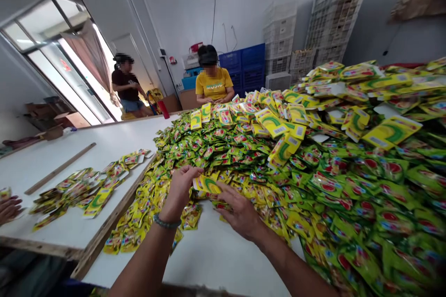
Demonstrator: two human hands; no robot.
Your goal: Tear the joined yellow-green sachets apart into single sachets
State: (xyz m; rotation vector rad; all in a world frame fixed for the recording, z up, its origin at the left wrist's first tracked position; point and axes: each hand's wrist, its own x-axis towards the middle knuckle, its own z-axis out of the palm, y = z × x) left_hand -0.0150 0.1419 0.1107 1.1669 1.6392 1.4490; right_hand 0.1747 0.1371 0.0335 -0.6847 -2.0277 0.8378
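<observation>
A huge heap of small green and yellow sachets (313, 162) covers the white table (216, 255) in front of me. My left hand (179, 192) is at the near edge of the heap, fingers curled around a yellow and green card of sachets (208, 184). My right hand (239, 211) rests just right of it, fingers closed on the same card and the sachets under it. A dark band sits on my left wrist.
A second white table (52, 167) at left carries a small row of sachets (80, 190) and a wooden stick (59, 168). Another person's hand (9, 208) shows at far left. A person in a yellow shirt (213, 84) works across the heap. Another person stands by the door. Crates are stacked behind.
</observation>
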